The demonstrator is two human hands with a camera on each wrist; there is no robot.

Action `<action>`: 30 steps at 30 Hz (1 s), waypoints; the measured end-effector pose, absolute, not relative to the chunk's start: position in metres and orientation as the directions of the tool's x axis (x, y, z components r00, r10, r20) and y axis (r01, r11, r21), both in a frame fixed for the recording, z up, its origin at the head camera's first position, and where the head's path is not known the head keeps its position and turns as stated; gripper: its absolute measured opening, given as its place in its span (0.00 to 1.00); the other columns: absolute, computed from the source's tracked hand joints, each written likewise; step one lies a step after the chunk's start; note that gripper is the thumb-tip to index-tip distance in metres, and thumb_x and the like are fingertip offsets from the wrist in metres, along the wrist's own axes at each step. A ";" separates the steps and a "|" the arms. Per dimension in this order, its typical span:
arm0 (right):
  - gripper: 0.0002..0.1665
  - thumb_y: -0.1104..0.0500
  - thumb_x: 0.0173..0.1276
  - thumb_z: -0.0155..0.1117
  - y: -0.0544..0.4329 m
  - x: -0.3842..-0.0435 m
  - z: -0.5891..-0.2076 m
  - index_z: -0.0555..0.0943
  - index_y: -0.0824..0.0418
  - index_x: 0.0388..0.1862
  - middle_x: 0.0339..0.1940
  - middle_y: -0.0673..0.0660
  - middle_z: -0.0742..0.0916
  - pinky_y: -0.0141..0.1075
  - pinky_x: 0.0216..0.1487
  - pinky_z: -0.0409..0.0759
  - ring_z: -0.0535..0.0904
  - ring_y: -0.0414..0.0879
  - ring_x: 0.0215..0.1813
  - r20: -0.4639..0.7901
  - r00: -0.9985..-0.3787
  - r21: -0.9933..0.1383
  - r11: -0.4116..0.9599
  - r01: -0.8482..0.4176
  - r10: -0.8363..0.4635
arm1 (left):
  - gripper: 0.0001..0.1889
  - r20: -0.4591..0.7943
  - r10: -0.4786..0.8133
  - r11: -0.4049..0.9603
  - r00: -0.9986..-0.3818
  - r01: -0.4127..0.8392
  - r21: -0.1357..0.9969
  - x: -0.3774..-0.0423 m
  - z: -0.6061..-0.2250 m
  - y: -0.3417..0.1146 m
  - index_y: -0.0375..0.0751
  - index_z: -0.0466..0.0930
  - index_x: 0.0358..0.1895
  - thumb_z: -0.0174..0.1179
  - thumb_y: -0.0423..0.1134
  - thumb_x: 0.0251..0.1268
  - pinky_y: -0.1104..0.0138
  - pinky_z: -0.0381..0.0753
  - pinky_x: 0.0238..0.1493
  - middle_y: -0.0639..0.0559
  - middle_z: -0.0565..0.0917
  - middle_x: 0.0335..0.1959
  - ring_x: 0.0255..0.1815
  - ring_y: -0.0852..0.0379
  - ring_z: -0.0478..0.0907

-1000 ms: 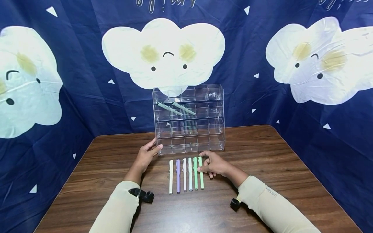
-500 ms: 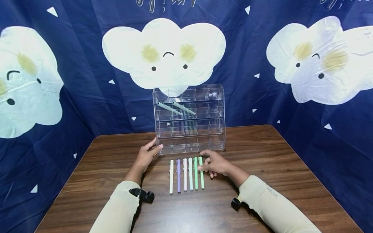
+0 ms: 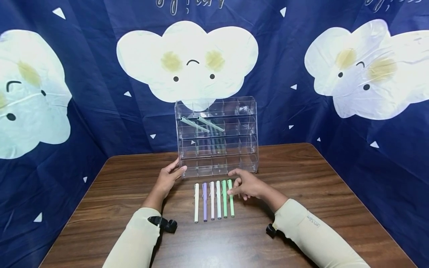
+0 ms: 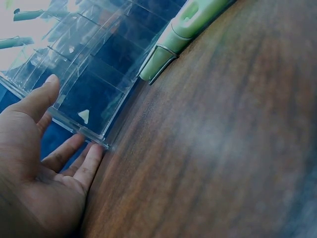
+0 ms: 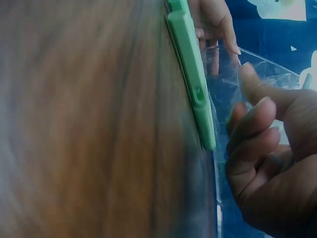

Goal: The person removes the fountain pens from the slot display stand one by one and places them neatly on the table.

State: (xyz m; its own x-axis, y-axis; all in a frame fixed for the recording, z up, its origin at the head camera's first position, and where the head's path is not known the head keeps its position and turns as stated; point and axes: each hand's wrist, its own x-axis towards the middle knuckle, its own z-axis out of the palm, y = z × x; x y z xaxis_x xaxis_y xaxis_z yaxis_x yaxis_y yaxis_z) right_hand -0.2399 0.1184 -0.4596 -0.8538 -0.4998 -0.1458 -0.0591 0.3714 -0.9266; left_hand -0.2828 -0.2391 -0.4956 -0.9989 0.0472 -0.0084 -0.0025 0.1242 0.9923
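Note:
A clear acrylic tiered rack (image 3: 218,149) stands at the back of the table. My left hand (image 3: 167,181) grips its lower left corner, thumb in front and fingers along the side, as the left wrist view also shows. Before the rack lies a row of capped pens: cream (image 3: 196,203), purple (image 3: 205,203), pink (image 3: 212,201), pale blue-white (image 3: 219,200) and two green. Beside the rightmost green pen (image 3: 231,199) hovers my right hand (image 3: 249,185), index finger stretched toward the rack and other fingers loosely bent. Nothing is held in it in the right wrist view (image 5: 277,153).
Two pale teal pens (image 3: 194,124) lean in the second tier of the rack, at its left. The wooden table (image 3: 301,223) has a dark blue curtain (image 3: 281,111) with cloud prints behind and on both sides.
My right hand has risen slightly from beside the rightmost green pen, its index finger a little nearer the rack. My left hand, the rack and the pens stay where they were.

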 end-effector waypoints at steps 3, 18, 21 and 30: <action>0.49 0.66 0.68 0.80 0.117 -0.241 -0.453 0.64 0.73 0.81 0.28 0.52 0.86 0.28 0.15 0.69 0.72 0.40 0.16 -0.140 -0.849 -0.926 0.372 -0.071 -0.510 | 0.37 -0.007 0.044 0.117 -0.999 -0.001 0.993 -0.282 -0.495 -0.239 0.51 0.64 0.86 0.68 0.43 0.80 0.72 0.85 0.64 0.35 0.73 0.81 0.80 0.40 0.73; 0.42 0.66 0.68 0.79 0.117 -0.246 -0.424 0.69 0.75 0.75 0.27 0.51 0.86 0.29 0.19 0.73 0.76 0.42 0.17 -0.085 -0.867 -0.937 0.335 -0.097 -0.491 | 0.37 0.006 0.046 0.124 -0.999 0.012 0.992 -0.282 -0.496 -0.238 0.49 0.64 0.86 0.68 0.42 0.80 0.58 0.82 0.74 0.36 0.70 0.84 0.80 0.40 0.73; 0.40 0.66 0.68 0.79 0.115 -0.250 -0.416 0.72 0.74 0.74 0.27 0.50 0.85 0.30 0.19 0.73 0.76 0.42 0.18 -0.054 -0.873 -0.933 0.336 -0.129 -0.486 | 0.37 0.006 0.047 0.127 -0.999 0.012 0.992 -0.282 -0.496 -0.239 0.50 0.64 0.87 0.68 0.43 0.81 0.58 0.82 0.73 0.35 0.70 0.83 0.80 0.40 0.72; 0.35 0.67 0.67 0.79 0.107 -0.255 -0.381 0.76 0.70 0.70 0.27 0.50 0.85 0.32 0.21 0.75 0.77 0.43 0.19 0.024 -0.895 -0.928 0.324 -0.186 -0.445 | 0.37 0.008 0.044 0.126 -0.999 0.014 0.992 -0.281 -0.496 -0.238 0.50 0.64 0.86 0.68 0.43 0.80 0.53 0.80 0.75 0.35 0.71 0.83 0.80 0.40 0.73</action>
State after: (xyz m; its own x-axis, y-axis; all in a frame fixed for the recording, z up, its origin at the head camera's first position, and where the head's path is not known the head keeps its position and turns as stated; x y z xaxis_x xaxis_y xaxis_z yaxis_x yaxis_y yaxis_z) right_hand -0.2547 0.1067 -0.3811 -0.8950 -0.4453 0.0242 -0.1861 0.3237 -0.9277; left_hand -0.2812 -0.2378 -0.4959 -0.9990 0.0444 0.0083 0.0138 0.1260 0.9919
